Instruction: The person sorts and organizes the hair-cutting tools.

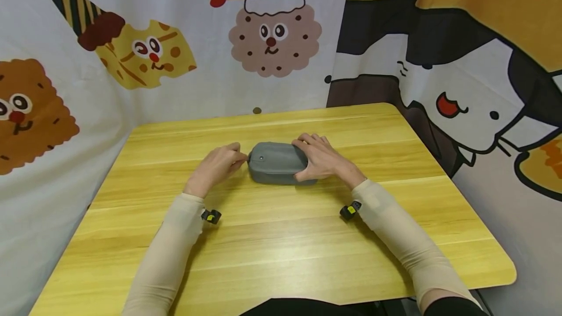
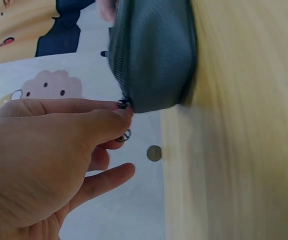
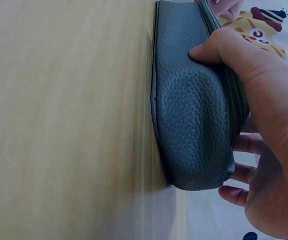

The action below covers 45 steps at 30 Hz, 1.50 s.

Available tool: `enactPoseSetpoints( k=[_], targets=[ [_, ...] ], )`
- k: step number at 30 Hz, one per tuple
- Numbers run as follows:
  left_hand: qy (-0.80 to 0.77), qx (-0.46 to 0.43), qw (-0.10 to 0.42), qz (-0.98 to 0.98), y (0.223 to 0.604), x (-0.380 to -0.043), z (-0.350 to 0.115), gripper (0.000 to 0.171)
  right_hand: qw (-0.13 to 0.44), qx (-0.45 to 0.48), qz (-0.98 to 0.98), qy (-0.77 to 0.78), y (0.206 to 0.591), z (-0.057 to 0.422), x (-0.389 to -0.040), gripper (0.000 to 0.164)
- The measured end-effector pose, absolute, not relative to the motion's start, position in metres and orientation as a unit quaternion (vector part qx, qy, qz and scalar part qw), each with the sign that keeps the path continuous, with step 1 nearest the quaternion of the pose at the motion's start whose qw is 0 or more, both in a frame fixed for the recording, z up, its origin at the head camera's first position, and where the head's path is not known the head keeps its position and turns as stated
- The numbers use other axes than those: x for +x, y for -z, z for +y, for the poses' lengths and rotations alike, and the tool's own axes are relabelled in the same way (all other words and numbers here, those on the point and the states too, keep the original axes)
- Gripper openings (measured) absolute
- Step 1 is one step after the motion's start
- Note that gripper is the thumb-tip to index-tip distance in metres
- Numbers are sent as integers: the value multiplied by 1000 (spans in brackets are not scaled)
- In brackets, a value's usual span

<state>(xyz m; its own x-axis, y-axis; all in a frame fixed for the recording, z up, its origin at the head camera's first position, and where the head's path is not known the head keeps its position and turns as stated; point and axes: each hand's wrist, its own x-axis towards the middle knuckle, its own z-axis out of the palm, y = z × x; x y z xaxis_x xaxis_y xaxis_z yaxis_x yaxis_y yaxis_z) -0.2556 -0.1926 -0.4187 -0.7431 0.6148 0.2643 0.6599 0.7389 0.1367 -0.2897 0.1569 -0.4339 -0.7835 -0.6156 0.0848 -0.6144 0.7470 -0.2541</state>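
Observation:
A grey zippered pouch (image 1: 278, 160) with a leather-like grain lies on the table, its long side facing the person. At its left end my left hand (image 1: 219, 165) pinches the dark zipper pull (image 2: 123, 104) between thumb and forefinger; the other fingers hang loosely below it in the left wrist view. My right hand (image 1: 322, 157) grips the pouch's right end, thumb pressed into the near side and fingers over the far side. The zipper (image 3: 234, 95) runs along the upper edge in the right wrist view. What is inside the pouch is hidden.
The yellow wood-grain table (image 1: 281, 238) has rounded corners. Behind it hangs a white curtain (image 1: 175, 101) with cartoon prints, and on the right a cartoon cow-patterned cloth (image 1: 474, 82). A small black device is strapped at each wrist.

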Motion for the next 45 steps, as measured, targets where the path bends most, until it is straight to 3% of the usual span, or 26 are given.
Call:
enactPoseSetpoints(
  k=[11,28,37,45],
  targets=[
    [116,-302,151,-934,430,-275,-188,18,1,-339,930,139,432,155,-289,105],
    [150,-295,136,-934,432,-310,-181,17,13,-353,923,152,432,156,-292,104],
    [112,-336,115,-928,426,-331,-162,24,20,-354,922,154,434,156,-293,104],
    [124,-354,121,-919,429,-337,-155,18,23,-356,921,156,433,156,-294,104]
  ],
)
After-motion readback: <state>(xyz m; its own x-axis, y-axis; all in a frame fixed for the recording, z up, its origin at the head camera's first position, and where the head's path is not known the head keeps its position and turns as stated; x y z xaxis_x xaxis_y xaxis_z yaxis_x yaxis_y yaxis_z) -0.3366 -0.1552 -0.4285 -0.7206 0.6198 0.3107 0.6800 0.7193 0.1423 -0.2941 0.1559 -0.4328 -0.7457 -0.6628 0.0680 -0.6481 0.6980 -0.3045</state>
